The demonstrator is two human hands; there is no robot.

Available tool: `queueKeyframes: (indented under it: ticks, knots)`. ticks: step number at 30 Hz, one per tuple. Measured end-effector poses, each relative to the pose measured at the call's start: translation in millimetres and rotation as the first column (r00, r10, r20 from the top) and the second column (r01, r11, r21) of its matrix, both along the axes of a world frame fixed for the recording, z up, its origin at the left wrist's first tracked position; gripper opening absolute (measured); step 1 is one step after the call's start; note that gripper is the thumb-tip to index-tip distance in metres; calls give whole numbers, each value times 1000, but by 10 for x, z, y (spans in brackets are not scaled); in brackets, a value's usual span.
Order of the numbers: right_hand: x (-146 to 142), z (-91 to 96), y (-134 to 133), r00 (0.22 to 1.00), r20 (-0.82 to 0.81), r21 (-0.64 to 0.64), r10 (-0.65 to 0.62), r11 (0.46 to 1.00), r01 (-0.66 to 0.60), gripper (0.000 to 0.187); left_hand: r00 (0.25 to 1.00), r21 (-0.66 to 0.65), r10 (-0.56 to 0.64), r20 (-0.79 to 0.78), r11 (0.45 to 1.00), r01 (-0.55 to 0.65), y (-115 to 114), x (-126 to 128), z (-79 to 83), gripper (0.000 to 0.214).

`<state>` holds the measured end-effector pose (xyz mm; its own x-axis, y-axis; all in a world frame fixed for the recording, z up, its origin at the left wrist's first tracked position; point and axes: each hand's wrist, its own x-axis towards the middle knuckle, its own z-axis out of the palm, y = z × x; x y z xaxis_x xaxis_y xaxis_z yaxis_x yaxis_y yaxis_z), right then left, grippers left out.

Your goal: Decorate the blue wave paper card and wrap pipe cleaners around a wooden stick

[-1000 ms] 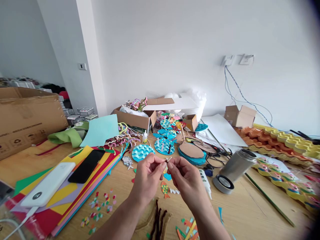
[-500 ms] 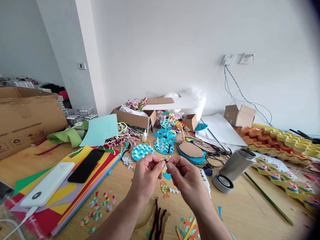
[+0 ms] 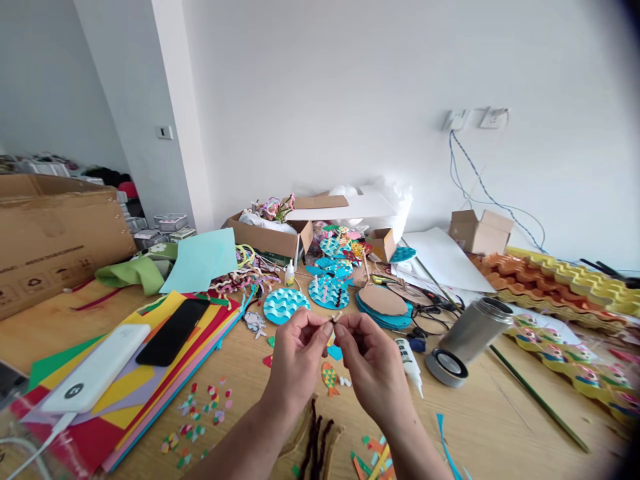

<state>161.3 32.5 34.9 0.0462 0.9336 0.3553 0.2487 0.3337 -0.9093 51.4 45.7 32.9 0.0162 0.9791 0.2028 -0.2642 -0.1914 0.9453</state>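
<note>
My left hand (image 3: 300, 350) and my right hand (image 3: 373, 353) meet above the middle of the table, thumbs and forefingers pinched together. Between their fingertips is a short tan piece of pipe cleaner (image 3: 337, 317), mostly hidden by the fingers. Below, on the wood, lie dark brown pipe cleaners (image 3: 315, 443) and tan ones (image 3: 336, 445). A paper fish (image 3: 329, 379) with orange fins shows between my wrists, with white twisted bits (image 3: 345, 382) beside it. Just beyond my hands is a blue disc with wavy layers (image 3: 286, 305). A white glue bottle (image 3: 409, 365) lies right of my right hand.
Coloured sheets (image 3: 135, 407) at left carry a phone (image 3: 173, 331) and a white power bank (image 3: 97, 367). Paper dots (image 3: 193, 413) and paper strips (image 3: 375, 460) lie near the front. A steel flask (image 3: 473, 333), a green stick (image 3: 540, 400) and egg trays (image 3: 560, 287) stand at right.
Both hands keep their pinch and have shifted very slightly. My right hand and forearm sit a little further left, showing more of the glue bottle and a blue strip.
</note>
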Motion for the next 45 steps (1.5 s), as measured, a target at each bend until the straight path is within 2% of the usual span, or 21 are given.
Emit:
queueKeyframes:
  ticks: [9, 12, 16, 23, 28, 35, 40, 42, 45]
  knots:
    - [28, 46, 3, 998, -56, 0, 28, 1000, -28, 20, 999, -55, -33, 15, 998, 34, 0, -31, 28, 22]
    - [22, 46, 13, 997, -69, -22, 24, 999, -25, 23, 999, -12, -4, -33, 1000, 3, 8, -50, 25, 19]
    - [5, 77, -2, 991, -132, -117, 26, 992, -42, 30, 991, 128, 91, -103, 989, -78, -1, -60, -4, 12]
    - [11, 114, -17, 967, -251, -211, 29, 974, -84, 36, 914, 385, 298, -275, 905, -179, -58, -27, -34, 13]
    - [16, 73, 5, 946, -317, -220, 65, 965, -140, 35, 850, 485, 400, -344, 850, -204, -62, -22, -69, 13]
    - [-14, 81, -15, 937, -341, -216, 71, 965, -151, 33, 763, 627, 528, -373, 750, -212, -70, -21, -120, 12]
    - [-41, 51, -4, 927, -367, -204, 80, 965, -164, 31, 668, 720, 626, -402, 667, -192, -58, -13, -221, 16]
    - [-48, 26, 11, 927, -371, -206, 62, 967, -147, 31, 648, 740, 643, -407, 649, -179, -47, -4, -268, 20]
    - [-46, -6, 35, 926, -377, -216, 25, 970, -114, 32, 680, 730, 613, -402, 663, -166, -26, 21, -307, 22]
